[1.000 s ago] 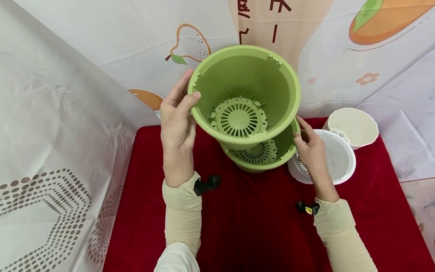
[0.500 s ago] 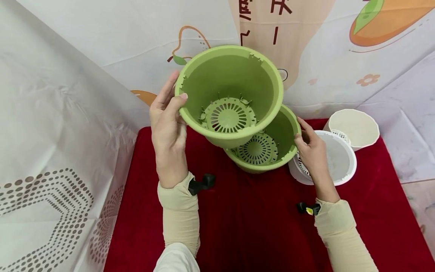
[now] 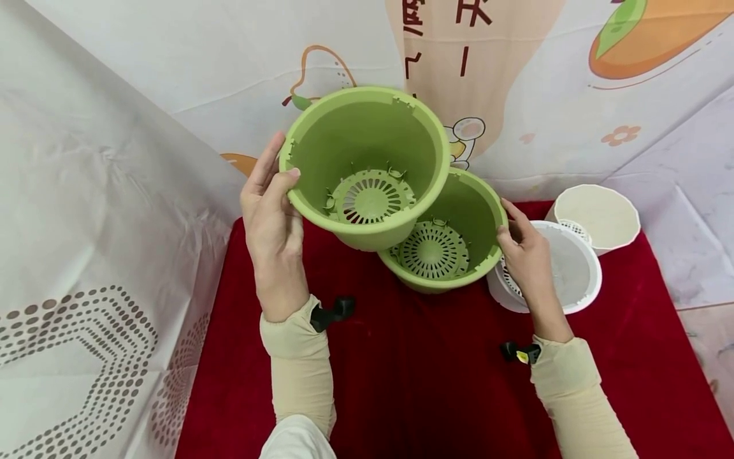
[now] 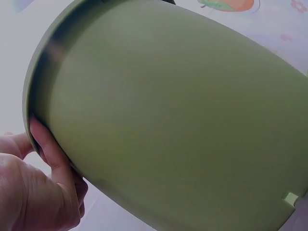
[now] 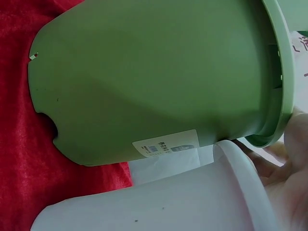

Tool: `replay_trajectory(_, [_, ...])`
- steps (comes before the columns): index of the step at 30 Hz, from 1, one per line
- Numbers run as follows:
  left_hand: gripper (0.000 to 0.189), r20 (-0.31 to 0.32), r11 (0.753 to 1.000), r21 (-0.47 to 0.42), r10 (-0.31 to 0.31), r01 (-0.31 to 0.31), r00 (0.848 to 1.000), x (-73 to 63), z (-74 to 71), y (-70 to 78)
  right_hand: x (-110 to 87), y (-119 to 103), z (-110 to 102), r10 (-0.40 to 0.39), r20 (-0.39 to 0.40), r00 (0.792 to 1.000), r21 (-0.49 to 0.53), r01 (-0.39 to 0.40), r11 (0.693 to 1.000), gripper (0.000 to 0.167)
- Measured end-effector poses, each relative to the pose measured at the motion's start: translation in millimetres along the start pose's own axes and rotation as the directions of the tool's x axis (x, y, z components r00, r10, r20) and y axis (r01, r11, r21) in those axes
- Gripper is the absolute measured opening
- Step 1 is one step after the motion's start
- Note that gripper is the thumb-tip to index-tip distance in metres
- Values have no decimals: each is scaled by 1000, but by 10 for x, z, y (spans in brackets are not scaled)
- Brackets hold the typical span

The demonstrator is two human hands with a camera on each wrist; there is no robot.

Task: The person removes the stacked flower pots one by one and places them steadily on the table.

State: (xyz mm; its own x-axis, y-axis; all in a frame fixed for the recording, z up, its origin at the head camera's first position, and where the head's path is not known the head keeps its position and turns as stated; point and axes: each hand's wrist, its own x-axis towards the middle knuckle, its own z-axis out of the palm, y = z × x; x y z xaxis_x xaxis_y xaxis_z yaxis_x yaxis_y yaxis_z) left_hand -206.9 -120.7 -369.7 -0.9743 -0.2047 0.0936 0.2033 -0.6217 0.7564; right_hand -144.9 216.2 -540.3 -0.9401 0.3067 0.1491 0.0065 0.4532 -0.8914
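In the head view my left hand [image 3: 274,220] grips the left rim of a green plastic flowerpot [image 3: 367,236], thumb inside and fingers outside. This pot is raised and tilted, its slotted base showing. Below and to its right, a second green flowerpot [image 3: 482,220] stands on the red cloth, partly covered by the raised one. Its right rim is pinched by my right hand [image 3: 524,252]. The left wrist view is filled by the raised pot's outer wall [image 4: 168,115]. A label [image 5: 166,143] shows on the lower pot's wall in the right wrist view, beside a white pot [image 5: 159,202].
Right of the green pots stand a white pot [image 3: 573,268], partly behind my right hand, and a cream pot [image 3: 599,217] at the back. Red cloth [image 3: 413,382] covers the table. A printed curtain [image 3: 229,51] hangs behind it, close to the pots.
My left hand has moved left and slightly down with the upper green flowerpot, uncovering more of the lower one. The right hand has stayed on the lower pot's rim.
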Motion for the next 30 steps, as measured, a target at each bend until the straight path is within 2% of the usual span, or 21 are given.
replay_trajectory(7, [49,-16,998,19,56,-56,998,25,-135,20,-3,-3,36,-4,12,1000,20,4,1000,49])
replay_trajectory(14, [48,-49,998,16,68,-67,996,51,-236,-11,-12,8,1,-6,15,1000,40,6,999,49])
replay_trajectory(23, [50,-81,997,-59,47,-52,996,76,-361,-10,6,10,-11,-24,7,1000,15,24,1000,48])
replay_trajectory(30, [53,-103,988,-129,70,-83,992,64,-476,14,13,-7,-27,-21,26,999,33,20,999,48])
